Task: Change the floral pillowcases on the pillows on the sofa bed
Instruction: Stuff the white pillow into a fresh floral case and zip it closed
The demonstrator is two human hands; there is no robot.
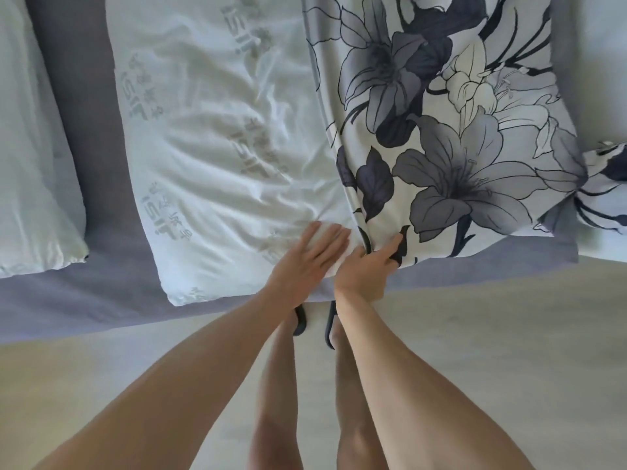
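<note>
A white pillow [217,137] with grey printed lettering lies across the sofa bed, its right part inside a floral pillowcase [451,130] with grey and dark blue lilies. My left hand [305,262] presses flat with straight fingers on the pillow's near corner. Right beside it, my right hand [368,269] pinches the pillowcase's open edge, thumb on top and fingers tucked under the fabric.
A second bare white pillow [30,164] lies at the left. The sofa bed's grey-purple sheet [101,300] runs along the front edge. More floral fabric [607,195] is bunched at the far right. Pale floor, my legs and dark slippers [300,322] are below.
</note>
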